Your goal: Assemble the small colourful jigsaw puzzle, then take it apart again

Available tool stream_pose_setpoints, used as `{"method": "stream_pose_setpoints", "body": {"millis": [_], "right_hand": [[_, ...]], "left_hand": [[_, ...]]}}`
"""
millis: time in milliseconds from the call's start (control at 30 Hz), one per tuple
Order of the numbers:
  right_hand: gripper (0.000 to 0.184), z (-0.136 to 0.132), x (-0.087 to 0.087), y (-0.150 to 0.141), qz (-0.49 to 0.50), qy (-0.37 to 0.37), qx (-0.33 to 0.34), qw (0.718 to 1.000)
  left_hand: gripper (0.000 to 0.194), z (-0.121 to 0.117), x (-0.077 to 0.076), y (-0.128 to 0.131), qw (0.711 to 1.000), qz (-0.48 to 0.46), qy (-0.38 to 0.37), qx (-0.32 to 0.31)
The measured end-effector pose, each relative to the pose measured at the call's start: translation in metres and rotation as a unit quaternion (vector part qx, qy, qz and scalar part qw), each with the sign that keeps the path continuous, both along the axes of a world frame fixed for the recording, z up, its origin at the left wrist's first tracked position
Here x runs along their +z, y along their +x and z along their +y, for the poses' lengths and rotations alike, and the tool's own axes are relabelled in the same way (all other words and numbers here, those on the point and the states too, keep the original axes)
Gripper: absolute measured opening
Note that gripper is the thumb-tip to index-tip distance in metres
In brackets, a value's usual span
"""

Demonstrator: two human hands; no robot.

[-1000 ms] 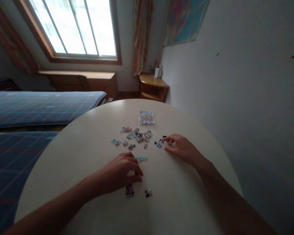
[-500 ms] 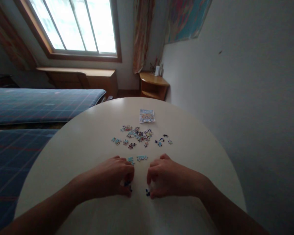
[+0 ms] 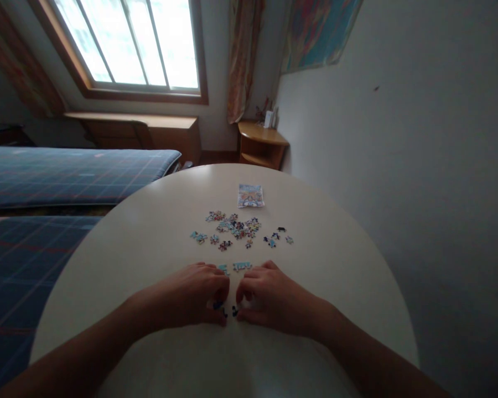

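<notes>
My left hand (image 3: 203,293) is closed on a dark blue puzzle piece (image 3: 218,305), held low over the table; its fingers partly hide the piece. Facing it across a narrow gap, my right hand (image 3: 259,293) pinches another dark puzzle piece (image 3: 234,311) between thumb and fingers. The two pieces look apart. Just beyond the hands lie a joined strip of light blue puzzle pieces (image 3: 242,266) and a light blue piece (image 3: 223,269), partly covered by my left hand.
A loose pile of puzzle pieces (image 3: 236,226) spreads over the round white table (image 3: 149,221). Several more pieces (image 3: 271,241) lie to its right. A small picture packet (image 3: 250,196) rests farther back. A plaid mattress (image 3: 66,177) stands left of the table, a wall (image 3: 398,166) on the right.
My right hand has moved left with its dark piece, narrowing the gap to my left hand. My left hand has stayed nearly in place, still gripping its piece.
</notes>
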State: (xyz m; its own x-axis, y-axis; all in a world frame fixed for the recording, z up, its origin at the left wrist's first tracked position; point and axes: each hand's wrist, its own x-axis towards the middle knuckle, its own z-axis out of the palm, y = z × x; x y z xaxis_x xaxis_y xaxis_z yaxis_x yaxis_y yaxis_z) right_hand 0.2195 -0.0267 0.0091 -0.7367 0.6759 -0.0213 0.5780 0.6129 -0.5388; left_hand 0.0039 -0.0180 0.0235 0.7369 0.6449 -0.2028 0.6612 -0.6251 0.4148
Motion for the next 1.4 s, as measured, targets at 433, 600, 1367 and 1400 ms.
{"method": "stream_pose_setpoints", "body": {"millis": [433,600,1367,1400], "right_hand": [[0.013,-0.003,-0.008,-0.004,0.011,-0.007,-0.006,1.0],[0.017,-0.003,-0.008,-0.005,0.014,-0.022,0.005,1.0],[0.013,-0.003,-0.004,-0.005,0.01,-0.001,0.017,1.0],[0.012,-0.003,-0.004,-0.005,0.012,0.001,0.017,1.0]], "left_hand": [[0.02,0.001,-0.009,0.001,1.0,-0.017,0.024,-0.007],[0.017,0.0,-0.006,0.003,1.0,-0.016,0.022,-0.01],[0.013,0.006,-0.002,-0.008,1.0,-0.027,-0.002,-0.005],[0.014,0.006,-0.002,-0.008,1.0,-0.028,-0.002,-0.005]]}}
